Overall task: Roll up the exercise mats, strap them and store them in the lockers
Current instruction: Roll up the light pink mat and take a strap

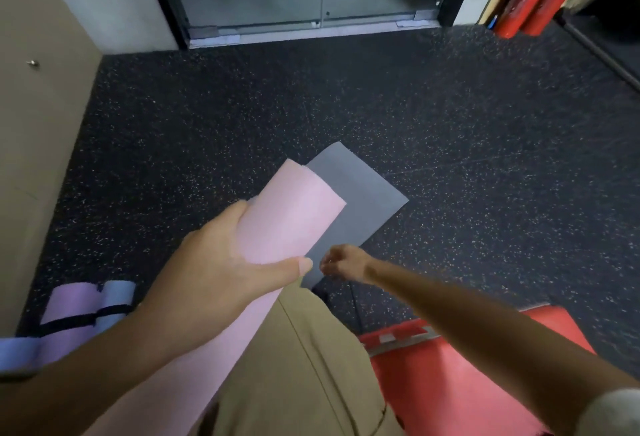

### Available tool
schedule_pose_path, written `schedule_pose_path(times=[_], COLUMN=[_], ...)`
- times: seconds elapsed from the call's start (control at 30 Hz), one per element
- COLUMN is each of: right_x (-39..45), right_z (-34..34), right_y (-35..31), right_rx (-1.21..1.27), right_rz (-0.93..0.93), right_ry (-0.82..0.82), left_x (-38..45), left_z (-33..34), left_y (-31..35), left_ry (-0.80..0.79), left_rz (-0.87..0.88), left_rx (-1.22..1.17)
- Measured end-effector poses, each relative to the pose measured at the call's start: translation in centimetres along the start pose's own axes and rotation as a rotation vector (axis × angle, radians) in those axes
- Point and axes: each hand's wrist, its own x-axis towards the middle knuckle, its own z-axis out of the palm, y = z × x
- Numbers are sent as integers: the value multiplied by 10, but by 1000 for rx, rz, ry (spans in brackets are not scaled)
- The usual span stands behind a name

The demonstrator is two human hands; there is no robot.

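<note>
The left hand (221,262) has its fingers clamped round a loosely rolled pink foam mat with a grey underside (294,214), held above the speckled black floor (450,124). The right hand (341,262), just beside that thumb, curls at the mat's grey edge; whether it pinches it is unclear.

Left hand (225,262) up front, forearm reaching in from lower left, fingers and thumb curled round pink mat roll (287,214), thumb lying across roll's near side. Right hand (343,264) just right of roll, lower and farther off, forearm stretched in from lower right, fingers curled inward; blurred, so whether anything sits in its grip cannot be told.
</note>
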Motion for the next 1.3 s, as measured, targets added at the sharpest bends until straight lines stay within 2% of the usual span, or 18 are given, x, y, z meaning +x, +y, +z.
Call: schedule_pose_path(times=[0.23, 0.5, 0.73, 0.9, 1.13, 1.3], right_x=[87, 135, 173, 177, 183, 170], right_z=[38, 79, 104, 112, 130, 141], right_y=[46, 109, 145, 147, 164, 177], right_rx=[-231, -273, -407, -516, -601, -574], right_rz=[148, 254, 300, 330, 306, 358], right_ry=[-151, -265, -347, -397, -435, -446], left_x=[70, 143, 177, 181, 188, 191], left_z=[-15, -19, -3, 5, 11, 11], left_y=[15, 8, 1, 0, 0, 3], left_ry=[-249, -429, -581, -705, -760, -786], left_rz=[-141, -154, -218, -249, -291, -326], left_rx=[1, 347, 454, 476, 470, 433])
